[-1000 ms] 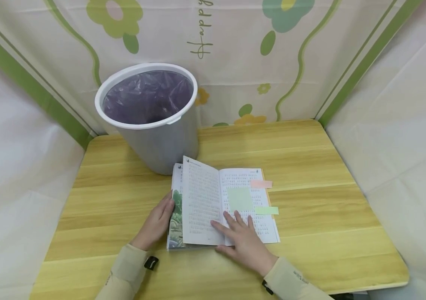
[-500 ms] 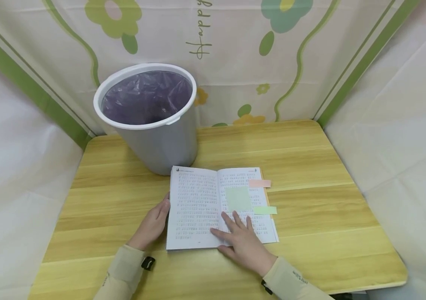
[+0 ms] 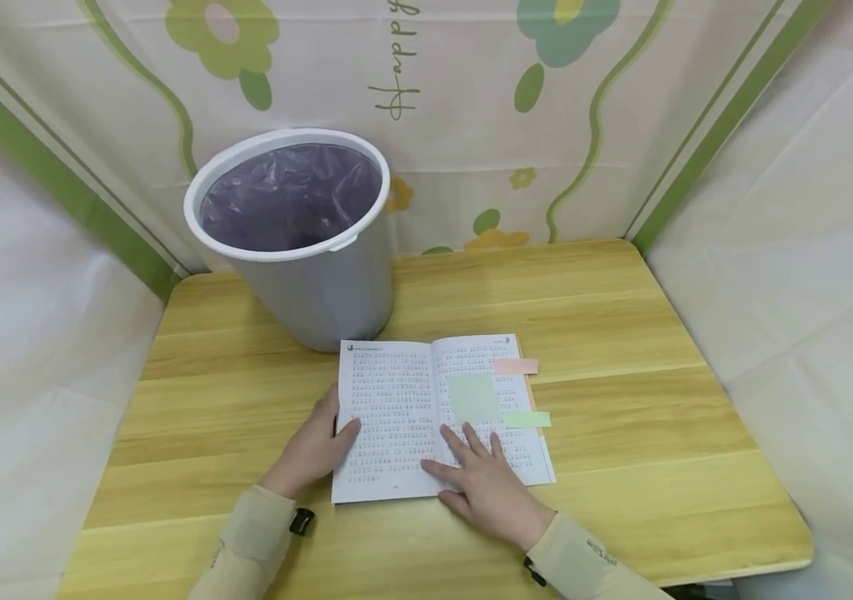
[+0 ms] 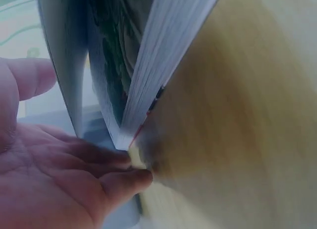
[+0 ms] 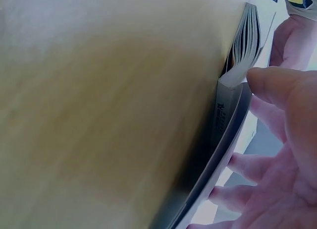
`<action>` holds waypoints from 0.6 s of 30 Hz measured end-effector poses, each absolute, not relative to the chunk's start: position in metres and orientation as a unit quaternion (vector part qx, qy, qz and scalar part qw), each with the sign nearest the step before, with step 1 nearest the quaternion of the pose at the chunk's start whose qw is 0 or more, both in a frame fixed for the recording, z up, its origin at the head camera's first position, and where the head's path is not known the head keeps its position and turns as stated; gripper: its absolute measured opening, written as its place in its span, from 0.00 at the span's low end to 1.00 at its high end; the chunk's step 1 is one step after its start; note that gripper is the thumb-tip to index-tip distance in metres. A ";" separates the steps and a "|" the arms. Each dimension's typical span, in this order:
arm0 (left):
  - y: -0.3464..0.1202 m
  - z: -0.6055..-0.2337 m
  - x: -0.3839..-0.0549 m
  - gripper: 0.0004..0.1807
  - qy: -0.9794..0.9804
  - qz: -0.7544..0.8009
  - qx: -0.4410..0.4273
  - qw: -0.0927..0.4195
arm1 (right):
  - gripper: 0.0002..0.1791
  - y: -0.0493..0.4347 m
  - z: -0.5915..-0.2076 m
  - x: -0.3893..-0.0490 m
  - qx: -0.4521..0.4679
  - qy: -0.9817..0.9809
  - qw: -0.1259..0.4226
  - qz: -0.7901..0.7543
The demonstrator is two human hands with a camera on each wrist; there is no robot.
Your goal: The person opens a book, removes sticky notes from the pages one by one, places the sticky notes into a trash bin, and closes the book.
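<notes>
Book with white printed pages [image 3: 432, 408] lies spread on the yellow wood-grain table [image 3: 621, 400], just in front of the grey plastic bin [image 3: 324, 292]. Its left leaf [image 3: 384, 400], raised a second ago, is now down; left wrist view shows a leaf standing off an illustrated page [image 4: 111, 65], so page turn judged nearly complete. Left hand [image 3: 311, 450] holds the left edge, thumb newly over the page. Right hand [image 3: 489, 492] rests fingers-spread across the gutter, grasping nothing. Pale-green square paper note [image 3: 474, 397] lies on right page [image 3: 471, 362]; pink paper strip [image 3: 516, 367] and light-green paper strip [image 3: 527, 419] overhang its edge.
</notes>
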State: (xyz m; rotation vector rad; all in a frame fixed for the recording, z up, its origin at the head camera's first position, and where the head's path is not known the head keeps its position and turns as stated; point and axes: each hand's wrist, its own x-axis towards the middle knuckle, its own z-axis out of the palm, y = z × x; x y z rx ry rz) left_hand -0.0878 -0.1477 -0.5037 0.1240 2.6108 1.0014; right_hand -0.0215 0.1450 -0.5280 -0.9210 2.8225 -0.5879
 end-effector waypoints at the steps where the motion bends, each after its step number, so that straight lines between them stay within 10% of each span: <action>1: -0.147 -0.504 -0.088 0.46 0.922 0.345 0.047 0.169 | 0.24 0.145 -0.528 -0.021 -0.304 0.931 0.058 -0.193; 18: -0.112 -0.508 -0.086 0.41 0.923 0.215 0.247 0.201 | 0.25 0.150 -0.527 -0.023 -0.305 0.927 0.081 -0.204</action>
